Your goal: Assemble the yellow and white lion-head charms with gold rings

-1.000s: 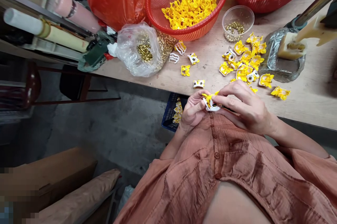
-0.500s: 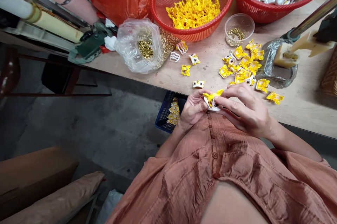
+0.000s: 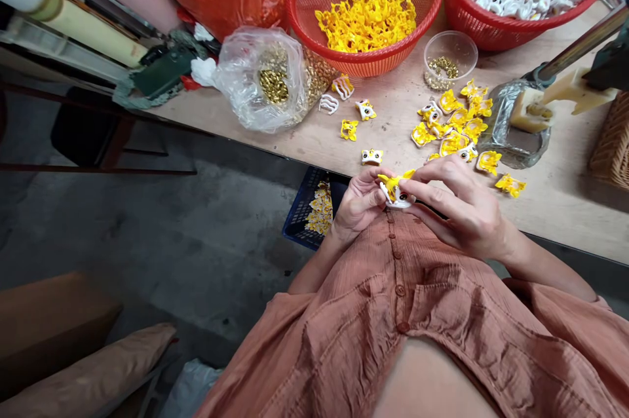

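Between my two hands, at the front edge of the table, is a yellow-and-white plastic animal-face piece with a painted eye. My left hand pinches its left side with thumb and fingers. From the right, my right hand grips it, fingertips covering part of the eye side. A similar finished-looking face lies on the table just beyond my left hand. Past my right hand lies a loose heap of yellow and white face pieces. A few more pieces, such as a yellow one, lie farther left.
A red basket holds yellow parts; another red basket holds white ones. Small brass parts fill a plastic bag and a clear cup. A press-like tool stands at right. Below the table edge sits a blue crate.
The camera view has shifted slightly. Both hands keep their hold on the face piece, with the right fingers barely moved and the yellow part sitting slightly lower.
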Demonstrator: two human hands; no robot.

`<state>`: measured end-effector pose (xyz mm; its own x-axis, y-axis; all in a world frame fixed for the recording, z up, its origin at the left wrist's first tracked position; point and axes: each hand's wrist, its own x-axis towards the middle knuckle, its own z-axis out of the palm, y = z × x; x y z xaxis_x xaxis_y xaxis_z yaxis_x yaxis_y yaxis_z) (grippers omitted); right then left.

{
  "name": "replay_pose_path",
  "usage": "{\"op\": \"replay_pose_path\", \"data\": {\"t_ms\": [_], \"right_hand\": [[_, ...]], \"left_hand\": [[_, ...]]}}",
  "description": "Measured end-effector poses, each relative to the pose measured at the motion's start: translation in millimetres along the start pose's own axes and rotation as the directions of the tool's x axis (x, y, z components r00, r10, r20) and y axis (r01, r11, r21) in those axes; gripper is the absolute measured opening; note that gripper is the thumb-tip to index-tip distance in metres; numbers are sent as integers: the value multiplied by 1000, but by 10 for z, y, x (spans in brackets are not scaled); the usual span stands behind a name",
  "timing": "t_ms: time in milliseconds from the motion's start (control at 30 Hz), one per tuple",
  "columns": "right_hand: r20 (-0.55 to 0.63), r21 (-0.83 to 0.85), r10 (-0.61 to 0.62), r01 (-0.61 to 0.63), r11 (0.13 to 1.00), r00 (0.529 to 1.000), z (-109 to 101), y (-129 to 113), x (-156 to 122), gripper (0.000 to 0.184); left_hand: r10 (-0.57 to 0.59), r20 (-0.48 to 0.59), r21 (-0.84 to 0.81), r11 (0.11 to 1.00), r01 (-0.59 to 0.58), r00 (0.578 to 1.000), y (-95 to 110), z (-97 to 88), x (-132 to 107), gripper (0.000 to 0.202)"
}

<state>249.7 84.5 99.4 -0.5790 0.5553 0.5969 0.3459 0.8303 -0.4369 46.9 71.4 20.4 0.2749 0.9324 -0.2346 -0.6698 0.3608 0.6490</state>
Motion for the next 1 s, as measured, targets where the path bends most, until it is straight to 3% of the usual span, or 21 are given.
{"op": "replay_pose_path", "data": {"t_ms": [367, 667, 867, 1000], "right_hand": [[41, -20, -26, 26, 999, 999, -44, -52, 25, 46], [65, -5, -7, 8, 1000, 998, -71, -75, 38, 43], [39, 4, -17, 17, 1000, 999, -41, -61, 16, 44], [-52, 26, 46, -45, 999, 998, 9, -32, -50, 44]], "left_hand": [[-61, -6, -53, 997, 61, 998, 2, 33, -12, 45], [-27, 22, -52, 998, 28, 999, -40, 13, -16, 40], [-10, -8, -10, 1000, 10, 1000, -25, 37, -17, 44], [58, -48, 66, 996, -55, 997, 31, 90, -40, 44]]}}
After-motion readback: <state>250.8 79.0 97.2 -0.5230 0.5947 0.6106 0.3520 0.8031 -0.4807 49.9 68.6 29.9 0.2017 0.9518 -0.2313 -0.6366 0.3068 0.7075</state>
